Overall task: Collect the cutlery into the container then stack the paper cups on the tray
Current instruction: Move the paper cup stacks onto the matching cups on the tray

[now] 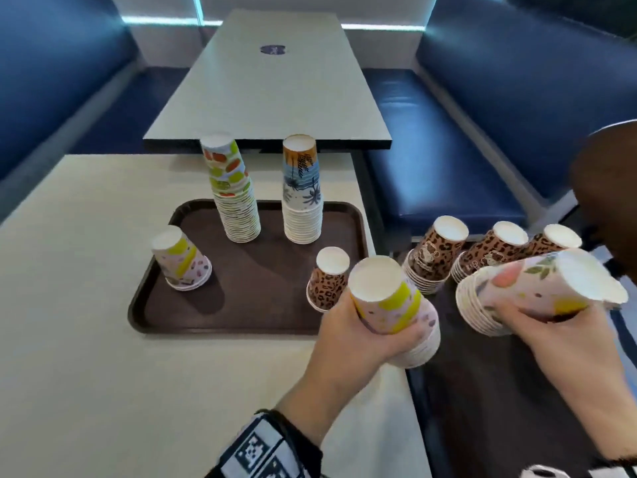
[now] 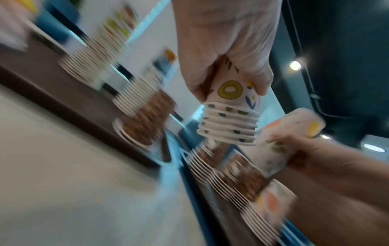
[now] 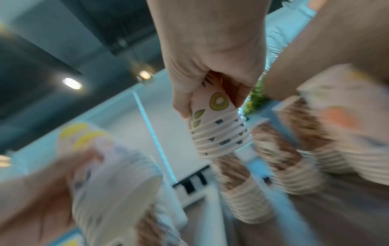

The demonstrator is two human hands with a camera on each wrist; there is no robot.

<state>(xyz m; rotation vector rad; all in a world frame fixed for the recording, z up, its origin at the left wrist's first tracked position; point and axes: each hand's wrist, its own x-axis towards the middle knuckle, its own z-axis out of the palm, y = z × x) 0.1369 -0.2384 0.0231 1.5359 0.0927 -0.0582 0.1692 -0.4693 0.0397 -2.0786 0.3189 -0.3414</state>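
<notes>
A brown tray (image 1: 241, 305) lies on the cream table (image 1: 86, 339). On it stand upside-down paper cup stacks: a tall fruit-print stack (image 1: 234, 191), a palm-print stack (image 1: 302, 191), a short pink stack (image 1: 181, 260) and a leopard-print stack (image 1: 327, 277). My left hand (image 1: 348, 339) grips a pink fruit-print cup stack (image 1: 393, 305) over the table's right edge; the left wrist view shows the same stack (image 2: 229, 116). My right hand (image 1: 551, 326) holds a second, tilted pink stack (image 1: 531, 291), also seen in the right wrist view (image 3: 219, 133). No cutlery or container is in view.
Three leopard-print stacks (image 1: 434, 253) (image 1: 489, 250) (image 1: 551, 243) stand on a dark surface (image 1: 482, 374) right of the table. A second table (image 1: 269, 91) and blue benches (image 1: 431, 150) lie beyond. A round brown object (image 1: 606, 174) sits at far right.
</notes>
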